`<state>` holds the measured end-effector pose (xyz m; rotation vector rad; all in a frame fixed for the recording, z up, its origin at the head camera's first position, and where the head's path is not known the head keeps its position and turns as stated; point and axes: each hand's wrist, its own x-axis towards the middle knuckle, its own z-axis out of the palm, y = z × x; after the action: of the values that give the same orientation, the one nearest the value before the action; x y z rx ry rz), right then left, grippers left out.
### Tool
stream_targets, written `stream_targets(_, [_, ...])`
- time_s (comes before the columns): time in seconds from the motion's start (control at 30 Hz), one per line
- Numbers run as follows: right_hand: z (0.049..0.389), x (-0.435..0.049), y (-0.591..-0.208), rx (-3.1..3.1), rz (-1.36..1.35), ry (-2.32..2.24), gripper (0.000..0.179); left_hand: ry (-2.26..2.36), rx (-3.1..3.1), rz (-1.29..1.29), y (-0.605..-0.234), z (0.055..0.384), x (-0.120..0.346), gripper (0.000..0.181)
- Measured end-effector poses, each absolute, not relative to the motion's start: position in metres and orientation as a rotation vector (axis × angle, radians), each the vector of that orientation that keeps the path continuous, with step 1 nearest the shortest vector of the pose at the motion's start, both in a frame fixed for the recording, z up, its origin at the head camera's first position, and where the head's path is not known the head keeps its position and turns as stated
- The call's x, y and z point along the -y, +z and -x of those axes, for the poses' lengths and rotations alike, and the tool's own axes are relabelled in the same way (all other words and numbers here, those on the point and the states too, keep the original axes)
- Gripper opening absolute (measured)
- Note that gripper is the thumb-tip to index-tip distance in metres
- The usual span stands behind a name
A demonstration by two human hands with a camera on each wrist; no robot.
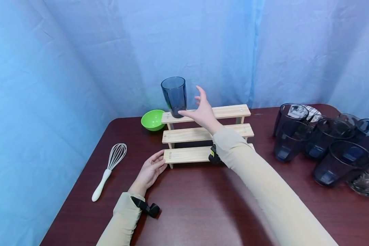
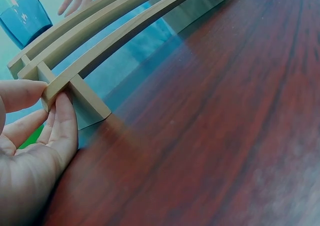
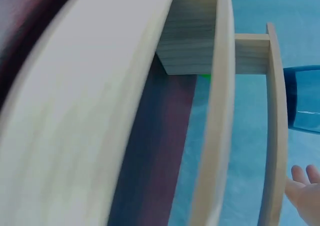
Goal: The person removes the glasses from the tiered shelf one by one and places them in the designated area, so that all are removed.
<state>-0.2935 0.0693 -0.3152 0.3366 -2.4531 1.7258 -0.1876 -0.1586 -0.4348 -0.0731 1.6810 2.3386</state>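
A three-tier wooden display stand stands on the table. My left hand pinches the left end of its lowest step; in the left wrist view the thumb lies above the board and the fingers below. On the top tier's left end a blue glass stands upright. My right hand is just right of that glass, thumb and fingers spread apart with nothing between them. The right wrist view shows the glass beyond the top board, apart from the right hand.
A green bowl sits behind the stand's left end. At the left lies a whisk with a white handle. Several dark glasses crowd the right side, near a checked cloth. Blue curtains hang behind the table.
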Motion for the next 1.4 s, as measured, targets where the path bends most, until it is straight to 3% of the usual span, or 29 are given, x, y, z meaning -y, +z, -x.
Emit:
stream_targets(0.43, [0.302, -0.048, -0.288, 2.455, -0.371, 1.706, 0.107, 2.323, -1.704, 0.071, -0.435, 0.186, 0.158, 0.055])
stream_targets(1.4, [0.303, -0.041, -0.287, 2.434, -0.367, 1.575, 0.095, 2.342, -1.67, 0.094, -0.433, 0.188, 0.157, 0.055])
